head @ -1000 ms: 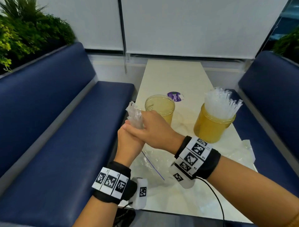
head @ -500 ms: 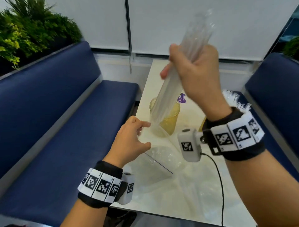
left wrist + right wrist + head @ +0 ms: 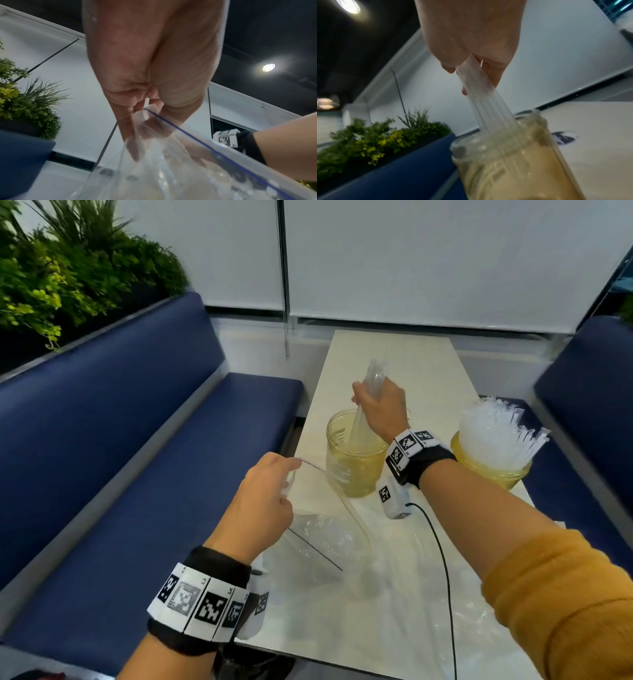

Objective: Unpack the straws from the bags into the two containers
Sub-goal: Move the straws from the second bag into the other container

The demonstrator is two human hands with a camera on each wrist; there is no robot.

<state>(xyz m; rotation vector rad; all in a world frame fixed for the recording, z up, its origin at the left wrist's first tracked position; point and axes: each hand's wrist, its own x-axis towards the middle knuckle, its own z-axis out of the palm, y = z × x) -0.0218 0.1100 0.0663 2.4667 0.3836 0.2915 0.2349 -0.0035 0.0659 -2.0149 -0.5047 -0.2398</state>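
Observation:
My right hand (image 3: 376, 405) grips a bundle of clear wrapped straws (image 3: 364, 409) and holds it upright with its lower end inside the left yellow jar (image 3: 352, 470). In the right wrist view the straws (image 3: 488, 108) run from my fingers (image 3: 491, 71) down into the jar mouth (image 3: 501, 146). My left hand (image 3: 270, 491) pinches the rim of a clear zip bag (image 3: 322, 535) with a blue seal line, lifted off the table; the left wrist view shows the bag (image 3: 171, 162) between finger and thumb. The right yellow jar (image 3: 493, 470) is packed full of straws (image 3: 496, 429).
The narrow white table (image 3: 394, 361) runs away from me between two blue benches (image 3: 120, 474). More clear plastic bags (image 3: 462, 594) lie flat on the near tabletop. Plants (image 3: 68, 268) stand behind the left bench. A cable (image 3: 442, 559) trails from my right wrist.
My right hand has come down from high in the air with the straw bundle, whose lower end now stands in the left jar. My left hand has taken hold of the bag's rim.

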